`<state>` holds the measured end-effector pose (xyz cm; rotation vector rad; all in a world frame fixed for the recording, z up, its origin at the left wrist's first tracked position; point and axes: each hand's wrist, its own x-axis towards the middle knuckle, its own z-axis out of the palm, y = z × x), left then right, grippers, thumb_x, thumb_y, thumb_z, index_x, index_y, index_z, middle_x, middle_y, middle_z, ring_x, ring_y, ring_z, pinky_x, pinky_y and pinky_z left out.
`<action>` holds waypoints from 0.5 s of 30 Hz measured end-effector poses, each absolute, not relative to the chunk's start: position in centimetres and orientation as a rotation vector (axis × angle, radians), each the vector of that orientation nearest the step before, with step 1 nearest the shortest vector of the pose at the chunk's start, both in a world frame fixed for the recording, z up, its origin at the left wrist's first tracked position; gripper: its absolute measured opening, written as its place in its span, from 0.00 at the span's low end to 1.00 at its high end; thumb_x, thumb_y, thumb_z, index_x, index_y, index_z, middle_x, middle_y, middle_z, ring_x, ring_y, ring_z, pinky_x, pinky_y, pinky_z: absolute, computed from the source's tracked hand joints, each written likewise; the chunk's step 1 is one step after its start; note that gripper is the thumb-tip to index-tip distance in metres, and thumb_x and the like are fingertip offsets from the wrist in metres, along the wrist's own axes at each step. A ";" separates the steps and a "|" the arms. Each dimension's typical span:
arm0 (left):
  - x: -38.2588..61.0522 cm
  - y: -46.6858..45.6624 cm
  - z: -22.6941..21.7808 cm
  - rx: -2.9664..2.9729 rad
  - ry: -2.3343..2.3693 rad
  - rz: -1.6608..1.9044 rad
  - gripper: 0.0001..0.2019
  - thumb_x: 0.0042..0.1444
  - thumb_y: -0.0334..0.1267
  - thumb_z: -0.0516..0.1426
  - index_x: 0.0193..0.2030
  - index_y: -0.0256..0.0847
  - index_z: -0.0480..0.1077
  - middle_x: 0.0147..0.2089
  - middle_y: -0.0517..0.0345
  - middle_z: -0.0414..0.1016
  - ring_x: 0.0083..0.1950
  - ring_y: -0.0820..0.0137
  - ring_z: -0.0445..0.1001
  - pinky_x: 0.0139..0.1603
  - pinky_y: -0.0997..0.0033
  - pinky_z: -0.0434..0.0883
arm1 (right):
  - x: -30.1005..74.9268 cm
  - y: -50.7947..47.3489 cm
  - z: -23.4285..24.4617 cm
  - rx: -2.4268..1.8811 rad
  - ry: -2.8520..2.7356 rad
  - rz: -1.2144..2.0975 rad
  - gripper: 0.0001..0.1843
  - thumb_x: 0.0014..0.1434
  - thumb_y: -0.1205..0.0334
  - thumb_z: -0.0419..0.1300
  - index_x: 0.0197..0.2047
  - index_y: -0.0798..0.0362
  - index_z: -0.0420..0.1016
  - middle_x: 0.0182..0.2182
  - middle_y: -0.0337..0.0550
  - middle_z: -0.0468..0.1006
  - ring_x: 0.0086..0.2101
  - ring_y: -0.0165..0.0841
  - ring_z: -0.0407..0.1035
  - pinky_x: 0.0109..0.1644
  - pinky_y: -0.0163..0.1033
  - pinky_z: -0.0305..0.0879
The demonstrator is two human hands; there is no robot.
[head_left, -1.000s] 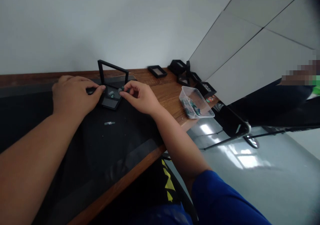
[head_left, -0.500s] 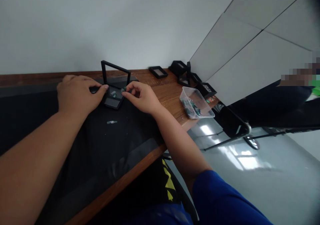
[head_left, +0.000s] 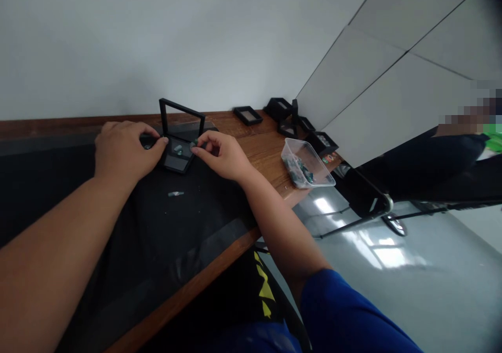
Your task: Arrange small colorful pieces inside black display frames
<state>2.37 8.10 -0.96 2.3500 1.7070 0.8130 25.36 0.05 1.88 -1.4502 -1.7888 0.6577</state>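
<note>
A black hinged display frame (head_left: 175,163) lies on the dark mat with its upper half (head_left: 182,108) standing upright. On the clear film inside it rests a small pale-green stone piece (head_left: 178,150). My left hand (head_left: 124,148) is at the frame's left side, its thumb and index finger closed on that edge. From the right, my right hand (head_left: 219,153) pinches a small green-grey stone (head_left: 193,145) over the frame's right side; the fingers partly hide it. A slender pale stone piece (head_left: 175,193) lies on the mat in front of the frame.
A clear plastic tub (head_left: 308,162) of green pieces stands near the table's right edge. Behind it are several black frames (head_left: 279,108) and another flat black frame (head_left: 248,115). Small red and green bits (head_left: 329,158) lie beside the tub. A co-worker's arm (head_left: 463,125) shows far right.
The view has shifted slightly. Both hands stay at the frame in nearly the same grip, with only slight finger movement.
</note>
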 end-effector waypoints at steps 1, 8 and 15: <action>2.3 8.1 -1.0 2.345 1.703 0.818 0.26 0.66 0.57 0.56 0.54 0.41 0.85 0.58 0.36 0.87 0.68 0.35 0.77 0.70 0.36 0.75 | 25.4 0.0 1.9 -1.447 -1.790 0.660 0.11 0.72 0.52 0.70 0.45 0.51 0.77 0.30 0.31 0.71 0.32 0.30 0.65 0.40 0.38 0.59; 1.8 8.3 -1.4 2.359 1.608 0.860 0.29 0.67 0.58 0.54 0.58 0.43 0.89 0.61 0.40 0.88 0.71 0.38 0.76 0.76 0.37 0.71 | 25.4 0.0 1.9 -1.430 -1.799 0.662 0.11 0.72 0.52 0.70 0.45 0.50 0.77 0.29 0.30 0.70 0.32 0.30 0.64 0.41 0.39 0.59; 1.6 8.4 -1.2 2.335 1.641 0.817 0.33 0.66 0.60 0.53 0.59 0.40 0.89 0.62 0.37 0.88 0.72 0.34 0.75 0.77 0.35 0.70 | 25.4 -0.2 2.0 -1.410 -1.821 0.651 0.12 0.73 0.52 0.69 0.45 0.50 0.77 0.29 0.31 0.71 0.31 0.30 0.63 0.40 0.39 0.59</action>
